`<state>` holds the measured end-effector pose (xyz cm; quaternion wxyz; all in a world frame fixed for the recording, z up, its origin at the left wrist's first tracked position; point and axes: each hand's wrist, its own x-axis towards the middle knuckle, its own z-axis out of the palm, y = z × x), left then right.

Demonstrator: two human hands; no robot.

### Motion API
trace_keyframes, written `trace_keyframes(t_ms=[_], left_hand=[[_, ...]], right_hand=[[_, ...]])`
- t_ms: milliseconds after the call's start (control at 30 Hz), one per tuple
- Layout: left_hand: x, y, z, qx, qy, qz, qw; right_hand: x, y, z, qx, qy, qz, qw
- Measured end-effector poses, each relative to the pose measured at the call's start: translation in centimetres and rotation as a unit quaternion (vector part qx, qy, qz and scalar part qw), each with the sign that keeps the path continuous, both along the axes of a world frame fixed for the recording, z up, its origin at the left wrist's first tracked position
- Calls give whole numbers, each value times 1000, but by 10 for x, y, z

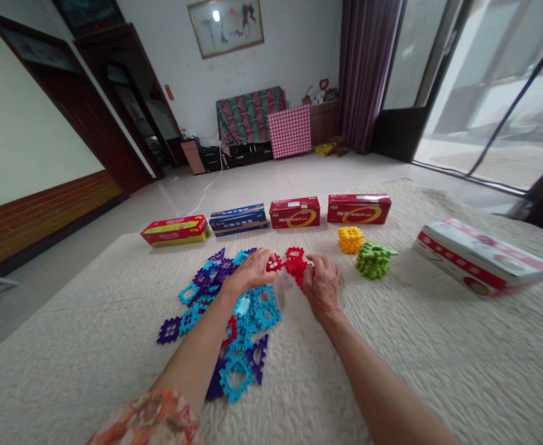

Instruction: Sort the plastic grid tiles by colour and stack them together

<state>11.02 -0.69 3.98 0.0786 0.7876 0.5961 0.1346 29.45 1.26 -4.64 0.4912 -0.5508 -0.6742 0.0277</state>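
- Left hand (254,271) above the far edge of the pile, thumb and fingertips pinching a red piece (274,264) with a notched rim and window-like openings
- Right hand (323,283) just across from it, fingers curled over the near side of the red cluster (294,262); cannot tell whether they pinch a piece or only rest there
- Red cluster lies between the two hands, several notched pieces close together; the held red piece sits just left of it
- Loose pile (266,316) under and beside the left forearm: light blue and purple notched pieces overlapping, one more red piece (230,331) among them
- Right of the right hand, a green stack (374,261), and just beyond it a yellow stack (350,240)
- Row of boxes past the pieces, left to right: red-and-yellow box (175,232), blue box (237,220), two red boxes (294,214)
- White-and-red box (487,254) well apart at far right, set at an angle
- All on a pale, textured cover (420,334); patterned orange sleeve (153,420) on the left arm
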Motion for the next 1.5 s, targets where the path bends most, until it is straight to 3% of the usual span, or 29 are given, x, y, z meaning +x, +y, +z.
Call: trace_keyframes(t_ms=[100, 167, 333, 500, 633, 833, 967, 1133, 1333, 1500], left_hand=[[21, 7, 3, 45, -37, -27, 998], [19, 5, 5, 73, -53, -27, 996], [-39, -27, 7, 77, -10, 39, 996], [-91, -76, -10, 61, 13, 135, 989], [-92, -96, -27, 57, -4, 98, 994], [-84, -97, -40, 59, 9, 82, 995], [-91, -93, -50, 90, -4, 103, 991], [-97, -90, -57, 113, -40, 110, 987], [-95, -89, -54, 122, -71, 163, 976], [-97, -90, -54, 134, -98, 213, 963]], right_hand=[[2, 1, 0, 20, 18, 13, 1000], [2, -1, 1, 19, 13, 29, 999], [2, -8, 3, 21, -15, 56, 998], [0, -16, 7, 40, -77, 78, 993], [-1, -30, 10, 52, -108, 87, 989], [-14, -69, 12, 57, -67, 145, 986], [-36, -103, 23, 30, -64, 270, 960], [-63, -128, 43, -2, -168, 384, 908], [-85, -131, 50, -61, -282, 381, 878], [-94, -128, 49, -79, -315, 380, 866]])
